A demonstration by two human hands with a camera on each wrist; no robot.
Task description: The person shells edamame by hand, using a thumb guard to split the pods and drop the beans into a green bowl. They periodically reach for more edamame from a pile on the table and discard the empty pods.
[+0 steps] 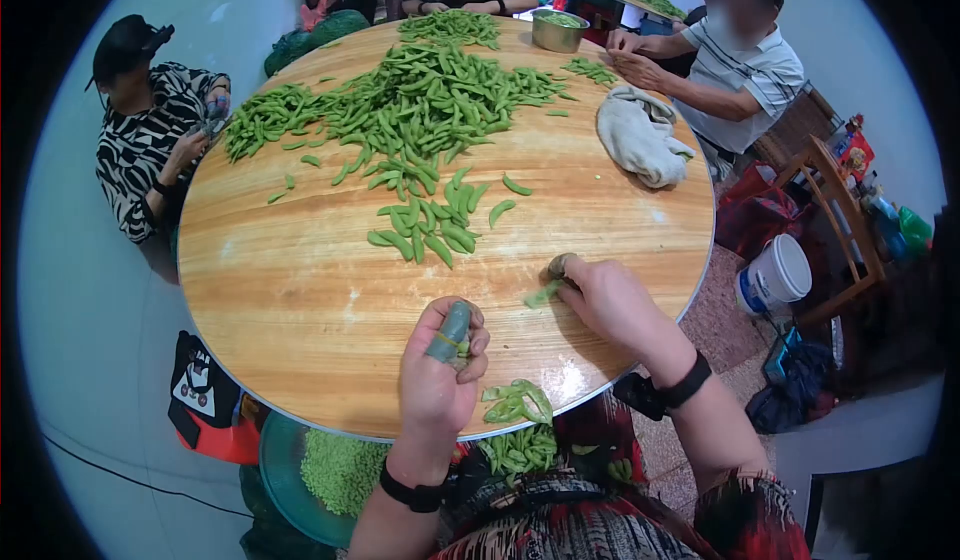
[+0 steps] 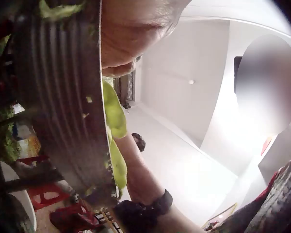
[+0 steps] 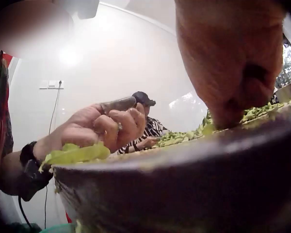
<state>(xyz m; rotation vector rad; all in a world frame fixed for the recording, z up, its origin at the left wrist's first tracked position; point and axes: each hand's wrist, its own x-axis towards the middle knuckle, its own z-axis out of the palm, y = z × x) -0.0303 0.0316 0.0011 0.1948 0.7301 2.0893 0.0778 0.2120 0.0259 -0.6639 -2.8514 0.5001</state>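
Over the near part of the table, my left hand (image 1: pixel 437 370) is palm up with its fingers curled. A dark green cover with a yellow band wraps its thumb, and a small green edamame bean (image 1: pixel 462 362) shows between thumb and fingers. My right hand (image 1: pixel 615 305), its thumb also covered, pinches a blurred pale green edamame pod (image 1: pixel 541 296) close over the wood. Opened flat pods (image 1: pixel 518 402) lie at the near edge between my wrists; they also show as pale pods (image 3: pixel 77 154) beside the left hand in the right wrist view.
A big pile of edamame pods (image 1: pixel 420 100) covers the far half of the round table (image 1: pixel 290 310). A grey cloth (image 1: pixel 643 138) and a metal bowl (image 1: pixel 558 32) stand right. Below the near edge sits a teal basin (image 1: pixel 285 460) of shelled beans. Other people sit around the table.
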